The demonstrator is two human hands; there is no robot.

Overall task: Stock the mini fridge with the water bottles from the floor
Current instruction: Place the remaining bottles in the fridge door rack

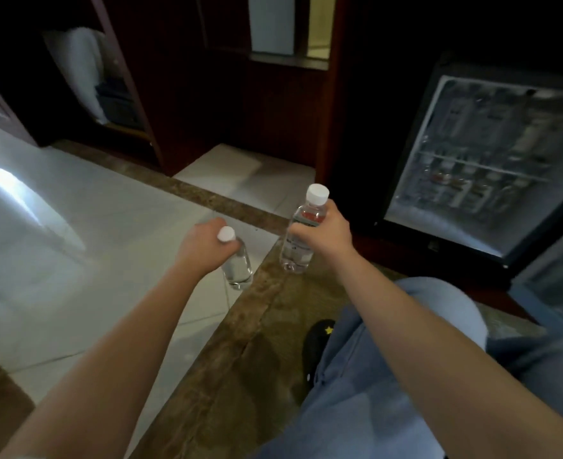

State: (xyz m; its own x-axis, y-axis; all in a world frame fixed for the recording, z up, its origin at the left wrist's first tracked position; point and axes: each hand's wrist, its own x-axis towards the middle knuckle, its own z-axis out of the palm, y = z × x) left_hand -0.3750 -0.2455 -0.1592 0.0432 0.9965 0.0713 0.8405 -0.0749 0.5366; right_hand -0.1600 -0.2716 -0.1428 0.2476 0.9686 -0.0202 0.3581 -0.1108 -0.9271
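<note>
**Two water bottles in hand, in front of the mini fridge**

Item 1. Right bottle (301, 233): clear plastic, white cap, red-and-white label under the shoulder. Held upright above the floor, cap uppermost. My right hand (326, 231) grips it at the label, fingers (334, 213) wrapped round the body and clamped on it. It hangs just left of the fridge's lower left corner, outside the cabinet.

Item 2. Left bottle (238, 266): clear plastic, white cap, its label hidden. Tilted, with the cap turned toward me and the base pointing down and away. My left hand (203, 246) holds it at the neck just below the cap, fingers (220, 225) curled tight round it. It is off the floor, near the right bottle but not touching it.

Item 3. Mini fridge (406, 180): black frame, set low in dark wood cabinetry at my right. A pale interior with a wire shelf and rows of blurred items shows; what they are I cannot tell.

Item 4. Floor (74, 226): pale glossy tiles with a brown stone border strip (240, 342) running under both bottles.

Item 5. My knee in blue jeans (439, 309), lower right, and beside it a black shoe (316, 339) with a small yellow star.

Item 6. Open wardrobe bay (107, 94), far left, with something white hanging and dark folded items below it.
</note>
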